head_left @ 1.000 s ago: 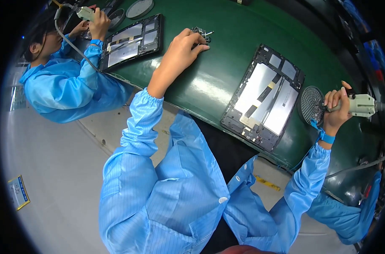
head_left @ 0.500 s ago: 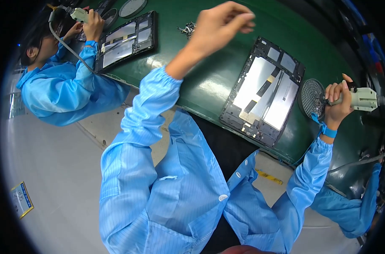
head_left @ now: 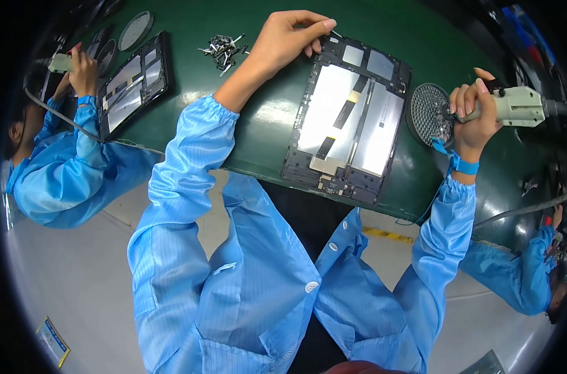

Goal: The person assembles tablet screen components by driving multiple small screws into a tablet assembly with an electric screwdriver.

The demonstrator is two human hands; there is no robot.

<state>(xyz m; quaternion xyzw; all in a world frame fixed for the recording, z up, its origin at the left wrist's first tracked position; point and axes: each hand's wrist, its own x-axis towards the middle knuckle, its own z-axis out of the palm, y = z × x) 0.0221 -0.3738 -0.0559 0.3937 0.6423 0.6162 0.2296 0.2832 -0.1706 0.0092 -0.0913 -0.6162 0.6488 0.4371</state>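
An opened tablet, its silver inner plates and black ribbon cables showing, lies on the green bench in front of me. At its far left corner is my left hand, with thumb and fingers pinched together. A small pale piece shows by the thumb tip, too small to name. My right hand is wrapped round a pale electric screwdriver with a cable. The screwdriver's front end is over a round dark tray with a dimpled face and small screws, right of the tablet.
A pile of small black and silver parts lies left of my left hand. A co-worker in blue works on another tablet at the left; a second person is at the right. The bench's near edge runs below the tablet.
My left hand has come down to the tablet's far left corner and pinched there. The view has shifted, so the pile shows fully. My right hand still holds the screwdriver by the tray.
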